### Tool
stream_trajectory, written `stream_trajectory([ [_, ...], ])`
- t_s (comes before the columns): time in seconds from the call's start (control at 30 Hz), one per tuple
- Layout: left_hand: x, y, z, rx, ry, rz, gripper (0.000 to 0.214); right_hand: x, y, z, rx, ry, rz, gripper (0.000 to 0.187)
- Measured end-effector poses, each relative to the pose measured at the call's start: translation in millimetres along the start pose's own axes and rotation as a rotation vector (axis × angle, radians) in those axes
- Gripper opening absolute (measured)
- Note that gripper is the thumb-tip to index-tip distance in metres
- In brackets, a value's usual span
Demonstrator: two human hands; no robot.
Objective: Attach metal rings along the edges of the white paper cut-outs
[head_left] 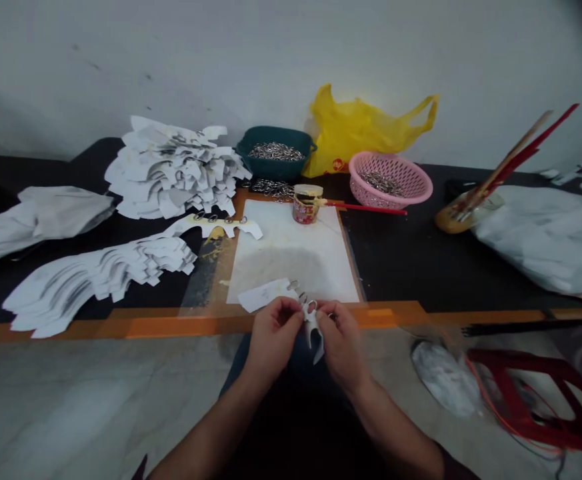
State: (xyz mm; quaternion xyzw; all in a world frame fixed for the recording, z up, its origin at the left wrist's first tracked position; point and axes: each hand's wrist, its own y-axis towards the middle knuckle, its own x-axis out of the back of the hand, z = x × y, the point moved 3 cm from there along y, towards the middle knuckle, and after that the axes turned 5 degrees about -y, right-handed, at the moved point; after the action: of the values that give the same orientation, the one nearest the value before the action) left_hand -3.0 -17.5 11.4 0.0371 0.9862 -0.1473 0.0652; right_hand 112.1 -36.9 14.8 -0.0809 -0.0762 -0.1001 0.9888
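Just off the table's front edge, my left hand [275, 337] and my right hand [341, 341] hold one white cut-out strip [263, 295] between them. Thumb and fingers of each hand pinch it close together. Several metal rings [313, 305] stand up along the strip. Its left end reaches over a white sheet [291, 267], while its right end folds down below my fingers. Behind, a tub of yellowish paste [305, 208] has a red-handled brush [365, 208] resting across it. Another ringed strip [221, 225] lies to the left.
Stacked white strips [95, 273] and a heap of ringed pieces [175, 170] lie left. Metal rings fill a green basket [275, 143] and a pink basket [415, 183] near a yellow bag [361, 130]. Brushes in a jar [453, 217] lean right; a red stool [545, 400] is below.
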Motion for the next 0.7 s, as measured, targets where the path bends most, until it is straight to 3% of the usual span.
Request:
stream_trajectory([
  [0.1,-1.2,0.8,2.4,0.050,-0.063,0.081,0.012,2.5,1.1,1.8,0.062,-0.083,0.026,0.011],
  [0.23,0.8,1.0,-3.4,-0.063,0.131,0.161,0.013,4.4,-0.3,5.3,0.180,-0.234,0.041,0.011],
  [0.43,3.5,-0.2,-11.8,-0.276,0.389,0.072,0.010,5.7,-3.2,3.0,0.274,-0.296,0.046,0.008],
  [0.7,5.6,4.9,-9.8,-0.296,0.395,0.029,0.007,11.8,-5.7,-3.6,0.227,-0.264,0.072,0.011],
])
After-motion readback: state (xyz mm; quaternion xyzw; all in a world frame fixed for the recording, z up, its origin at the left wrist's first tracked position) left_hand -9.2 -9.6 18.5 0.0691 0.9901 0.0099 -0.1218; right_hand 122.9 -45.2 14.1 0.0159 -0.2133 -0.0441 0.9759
